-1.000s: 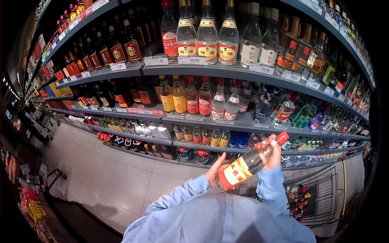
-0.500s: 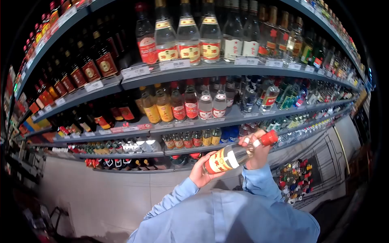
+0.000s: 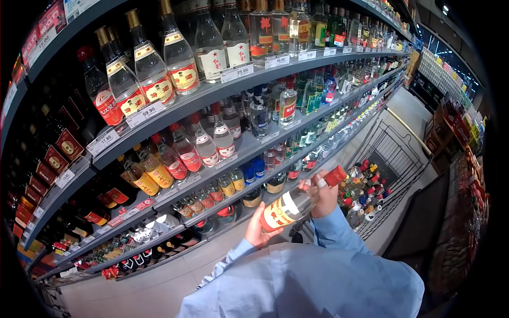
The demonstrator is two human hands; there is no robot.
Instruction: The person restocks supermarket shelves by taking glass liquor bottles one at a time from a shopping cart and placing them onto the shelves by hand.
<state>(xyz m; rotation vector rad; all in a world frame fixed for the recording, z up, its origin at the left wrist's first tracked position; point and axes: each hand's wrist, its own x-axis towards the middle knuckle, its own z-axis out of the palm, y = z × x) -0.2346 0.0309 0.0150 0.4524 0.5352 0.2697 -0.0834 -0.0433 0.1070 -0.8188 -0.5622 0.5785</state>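
Note:
A clear glass liquor bottle is held aslant in front of my chest, its red cap toward the upper right. My left hand is closed around the bottle's base, beside the yellow and red label. Higher up, my right hand grips the neck just below the cap, with white wraps showing on its fingers. Part of the label looks white, from glare or a blank patch; I cannot tell which.
Shelves packed with bottles and price tags curve across the front and left. On the right, a wire shopping cart holds many small bottles. Further right stands another stocked display. Tiled floor shows below.
My view has swung to the right, bringing more of the cart and the aisle into sight. Both hands still hold the bottle in nearly the same pose.

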